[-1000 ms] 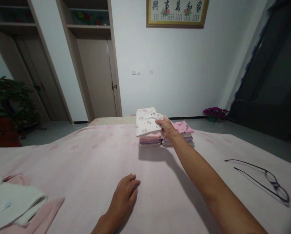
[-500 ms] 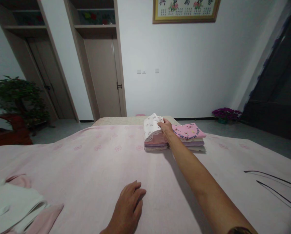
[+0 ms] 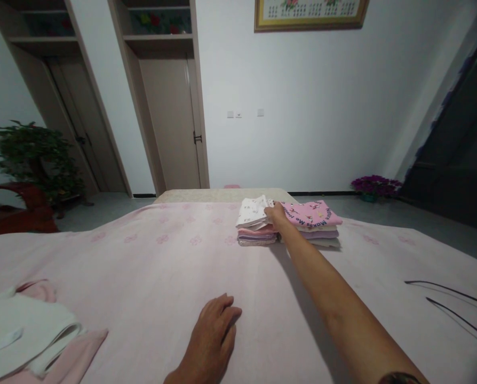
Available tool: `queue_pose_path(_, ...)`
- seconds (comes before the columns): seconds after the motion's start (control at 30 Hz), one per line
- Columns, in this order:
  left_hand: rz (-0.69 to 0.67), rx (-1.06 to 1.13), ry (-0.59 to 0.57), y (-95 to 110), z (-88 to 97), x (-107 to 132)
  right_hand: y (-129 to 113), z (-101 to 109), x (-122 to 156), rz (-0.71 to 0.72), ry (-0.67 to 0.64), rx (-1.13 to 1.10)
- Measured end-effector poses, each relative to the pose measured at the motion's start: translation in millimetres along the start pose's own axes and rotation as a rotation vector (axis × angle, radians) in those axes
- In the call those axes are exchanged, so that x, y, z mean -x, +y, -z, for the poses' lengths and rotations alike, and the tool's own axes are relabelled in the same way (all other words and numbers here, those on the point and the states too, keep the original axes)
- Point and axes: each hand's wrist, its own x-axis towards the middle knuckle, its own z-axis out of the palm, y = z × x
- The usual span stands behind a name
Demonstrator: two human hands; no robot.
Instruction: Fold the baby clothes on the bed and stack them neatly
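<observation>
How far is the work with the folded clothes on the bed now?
Done: a left stack and a right stack of folded clothes lie on the bed. In hand: the right hand touches the white floral garment topping the left stack; the left hand rests flat. Left: white and pink clothes lie loose at the near left corner.

Single head-worn view, forward and down across the bed [image 3: 142, 277].
</observation>
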Motion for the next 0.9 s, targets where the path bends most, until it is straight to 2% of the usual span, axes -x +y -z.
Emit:
queue_pose_path(0.37,0.031,0.016,-0.012,0,-1.1,1,-1,4,-1,0.038,-0.004,0.175)
queue_pose_path(0.5,0.033,0.014,-0.015,1,-1.0,1,-5,7,13,0.102,0.001,0.276)
queue_pose_path(0.57,0.024,0.013,-0.011,1,-1.0,2,-11,6,27,0.221,0.041,0.328)
queue_pose_path(0.63,0.006,0.012,-0.003,1,-1.2,2,-19,2,41,0.424,0.044,0.469)
queue_pose_path(0.73,-0.003,0.007,0.002,1,-1.2,2,-27,-9,58,0.677,-0.113,0.707)
queue_pose_path(0.8,0.004,0.002,-0.006,0,-1.1,2,-27,-18,66,0.712,-0.235,0.77)
queue_pose_path(0.9,0.008,-0.003,-0.015,0,-1.4,1,-20,-26,73,0.715,-0.285,0.826)
